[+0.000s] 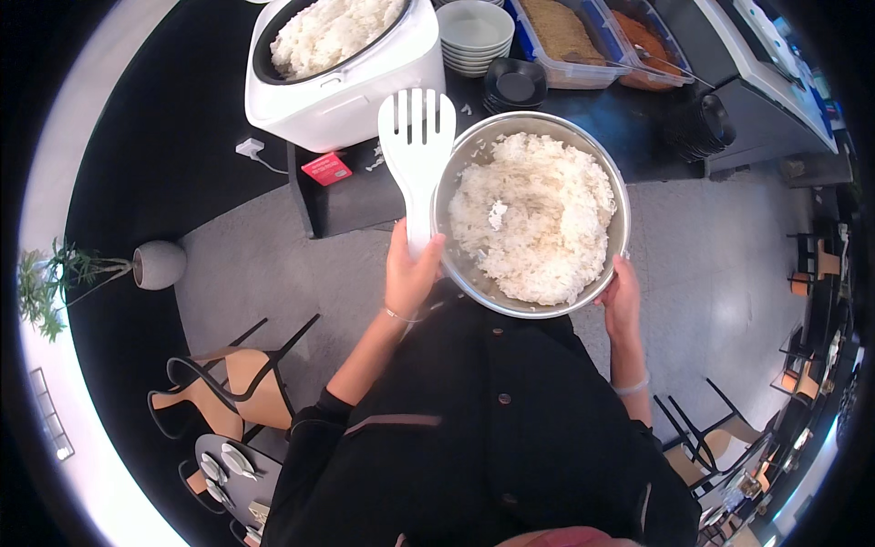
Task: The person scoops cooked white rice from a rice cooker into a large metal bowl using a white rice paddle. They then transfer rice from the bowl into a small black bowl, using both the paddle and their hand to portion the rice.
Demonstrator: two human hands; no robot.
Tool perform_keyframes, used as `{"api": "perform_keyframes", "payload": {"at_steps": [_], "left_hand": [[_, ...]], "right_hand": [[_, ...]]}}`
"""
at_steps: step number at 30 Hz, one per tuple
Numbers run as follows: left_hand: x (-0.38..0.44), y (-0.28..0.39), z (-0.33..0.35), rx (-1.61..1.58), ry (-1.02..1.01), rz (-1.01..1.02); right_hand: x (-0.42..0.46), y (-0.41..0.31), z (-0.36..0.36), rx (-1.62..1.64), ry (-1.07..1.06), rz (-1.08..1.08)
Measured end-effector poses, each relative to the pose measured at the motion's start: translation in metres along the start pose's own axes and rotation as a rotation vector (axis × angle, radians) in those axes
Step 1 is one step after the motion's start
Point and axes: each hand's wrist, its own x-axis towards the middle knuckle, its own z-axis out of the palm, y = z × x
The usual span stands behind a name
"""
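Observation:
A steel bowl (625,198) of cooked white rice (540,212) is in front of my chest. My right hand (621,301) grips its rim at the lower right. On the other side, my left hand (410,273) is closed around the handle of a white slotted rice paddle (417,143), which points up with its tines away from me. The left thumb lies close to the bowl's wall; whether it presses on it, I cannot tell. Beyond the paddle stands a white rice cooker (348,109), open, with more rice (335,34) heaped inside.
Stacked white bowls (476,31), small black dishes (516,83) and two plastic tubs of brown (564,31) and orange food (642,41) stand on the dark counter (588,123). A red card (327,169) lies on a shelf below. Chairs (232,390) and a round table (225,478) are lower left.

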Motion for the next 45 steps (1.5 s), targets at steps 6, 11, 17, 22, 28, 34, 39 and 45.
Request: {"api": "perform_keyframes", "payload": {"at_steps": [6, 11, 17, 22, 28, 34, 39, 45], "left_hand": [[-0.011, -0.014, 0.007, 0.293, 0.011, 0.102], [-0.027, 0.013, 0.054, 0.362, -0.242, -0.068], [0.000, 0.014, 0.105, 0.282, -0.308, -0.013], [0.035, 0.031, 0.129, 0.321, -0.285, 0.068], [0.035, 0.049, 0.112, 0.315, -0.363, -0.018], [0.036, 0.074, 0.098, 0.606, -0.335, 0.385], [0.029, 0.082, 0.116, 0.221, -0.425, 0.047], [0.011, 0.051, 0.122, -0.109, -0.384, 0.280]], "right_hand": [[0.002, -0.006, -0.001, -0.156, 0.108, -0.075], [0.021, -0.014, -0.045, 0.193, 0.158, -0.158], [0.030, -0.021, -0.100, 0.123, 0.211, -0.257], [0.042, -0.028, -0.090, 0.113, 0.284, -0.292], [0.049, -0.035, -0.076, 0.081, 0.357, -0.311], [0.045, -0.039, -0.076, 0.121, 0.318, -0.314], [0.047, -0.028, -0.073, 0.256, 0.300, -0.359], [0.047, -0.030, -0.054, 0.347, 0.277, -0.329]]}}
